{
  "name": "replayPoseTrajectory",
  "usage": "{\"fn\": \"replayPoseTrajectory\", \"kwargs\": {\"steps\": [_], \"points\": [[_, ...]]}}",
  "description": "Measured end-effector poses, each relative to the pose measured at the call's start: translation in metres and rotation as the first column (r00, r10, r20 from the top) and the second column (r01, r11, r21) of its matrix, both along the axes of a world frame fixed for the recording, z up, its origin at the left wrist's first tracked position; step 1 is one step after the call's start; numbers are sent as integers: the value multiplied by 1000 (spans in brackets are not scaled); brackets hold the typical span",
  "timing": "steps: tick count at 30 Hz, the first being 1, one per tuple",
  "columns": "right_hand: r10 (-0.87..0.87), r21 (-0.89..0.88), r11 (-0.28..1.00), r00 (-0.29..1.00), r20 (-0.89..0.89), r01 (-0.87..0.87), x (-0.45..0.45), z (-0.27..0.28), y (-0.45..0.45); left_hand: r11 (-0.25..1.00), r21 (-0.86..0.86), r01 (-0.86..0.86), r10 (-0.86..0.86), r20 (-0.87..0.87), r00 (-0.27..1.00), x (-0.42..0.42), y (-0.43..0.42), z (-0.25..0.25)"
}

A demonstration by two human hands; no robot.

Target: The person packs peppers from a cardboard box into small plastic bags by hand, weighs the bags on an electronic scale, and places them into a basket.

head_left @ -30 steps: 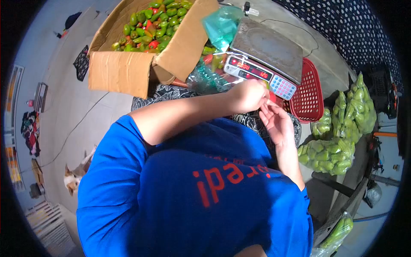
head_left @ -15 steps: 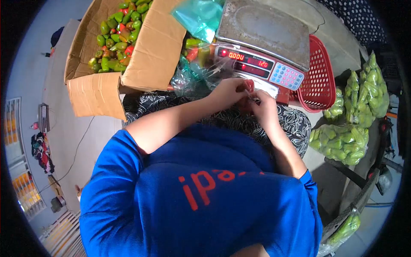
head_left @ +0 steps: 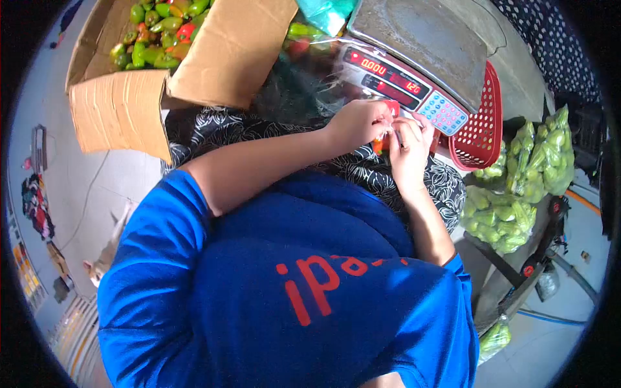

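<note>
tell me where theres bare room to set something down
Bare: the scale platform, bordered by its keypad and the red basket; floor between cardboard flap and blue sleeve. Crowded: below the keypad, where left hand and right hand are; around the bagged vegetables.

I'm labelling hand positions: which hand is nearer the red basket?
Right. The right hand is just left of the red basket in the picture, not touching it; the left hand is farther left, beyond the right hand.
</note>
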State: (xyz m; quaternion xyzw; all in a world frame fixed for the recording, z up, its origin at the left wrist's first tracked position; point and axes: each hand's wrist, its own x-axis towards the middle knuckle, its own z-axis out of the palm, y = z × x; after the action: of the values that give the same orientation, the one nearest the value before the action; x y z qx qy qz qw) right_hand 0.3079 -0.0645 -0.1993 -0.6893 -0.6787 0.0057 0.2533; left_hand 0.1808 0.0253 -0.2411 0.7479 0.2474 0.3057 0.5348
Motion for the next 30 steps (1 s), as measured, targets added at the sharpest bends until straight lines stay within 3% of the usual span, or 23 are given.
{"fn": "replayPoseTrajectory", "kwargs": {"steps": [3, 7, 13, 15, 16, 17, 19, 20, 23, 24, 28, 30], "points": [[-45, 70, 997, 990, 132, 36, -5, 13, 4, 999, 36, -21, 18, 69, 997, -6, -1, 2], [98, -53, 994, 994, -57, -101, 4, 1, 4, 999, -30, 32, -30, 73, 997, -10, -3, -5], [187, -64, 980, 982, -29, -188, 13, 26, 9, 967, -171, 190, -165, 147, 975, -10, 7, 5], [188, -155, 966, 975, -117, -205, 21, 29, 12, 988, -69, 136, -126, 132, 983, -10, 9, 3], [173, -175, 965, 977, -128, -194, 24, 25, 12, 990, -65, 128, -121, 105, 987, -11, 10, 2], [35, -249, 962, 955, -294, -112, 24, 17, 11, 991, -61, 120, -115, 77, 990, -12, 10, 0], [-267, -430, 903, 789, -554, 4, 20, -4, 9, 988, -125, 89, -88, 15, 996, -13, 8, -4], [-266, -424, 906, 780, -567, 1, 21, -12, 9, 985, -155, 71, -75, -17, 997, -14, 7, -7], [-274, -415, 909, 712, -647, -27, 30, -28, 12, 1000, -23, -18, 19, 20, 1000, -12, -1, -14], [-231, -388, 921, 768, -598, -25, 34, -30, 14, 999, -41, 10, -8, 56, 998, -11, -1, -13], [-265, -391, 920, 742, -615, 4, 35, -26, 15, 985, 155, 78, -84, 34, 996, -8, -1, -20], [-343, -472, 880, 612, -713, -58, 36, -17, 16, 979, 173, 107, -110, 10, 994, -10, -1, -20]]}}
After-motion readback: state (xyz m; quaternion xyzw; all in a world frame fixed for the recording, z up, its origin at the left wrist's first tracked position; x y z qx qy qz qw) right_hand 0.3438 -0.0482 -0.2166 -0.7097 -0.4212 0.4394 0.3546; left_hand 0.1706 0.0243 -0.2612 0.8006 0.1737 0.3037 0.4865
